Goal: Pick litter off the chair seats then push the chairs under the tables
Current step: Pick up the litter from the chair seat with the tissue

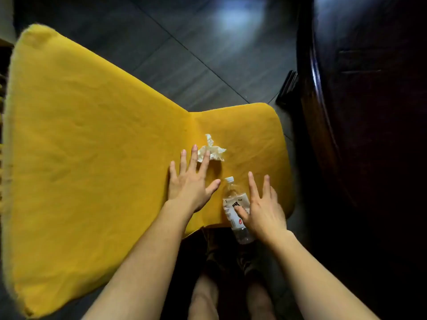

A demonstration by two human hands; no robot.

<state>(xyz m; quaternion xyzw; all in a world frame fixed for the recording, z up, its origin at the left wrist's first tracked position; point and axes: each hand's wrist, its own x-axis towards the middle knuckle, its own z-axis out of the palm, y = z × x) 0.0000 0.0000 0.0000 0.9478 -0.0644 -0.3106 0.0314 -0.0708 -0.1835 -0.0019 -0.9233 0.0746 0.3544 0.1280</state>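
A yellow upholstered chair [92, 158] fills the left and middle of the view, its seat on the right side. On the seat lies a crumpled white tissue [213, 151] and a clear plastic bottle [233, 204] with a white cap, its bottom end past the seat's near edge. My left hand [190, 181] is spread flat, fingertips at the tissue's near side. My right hand [261, 209] is spread over the bottle, thumb lying across its label, fingers straight.
A dark wooden table [346, 112] stands close on the right of the chair. Dark tiled floor [196, 42] lies beyond the chair. My legs and shoes [231, 262] are below the seat's near edge.
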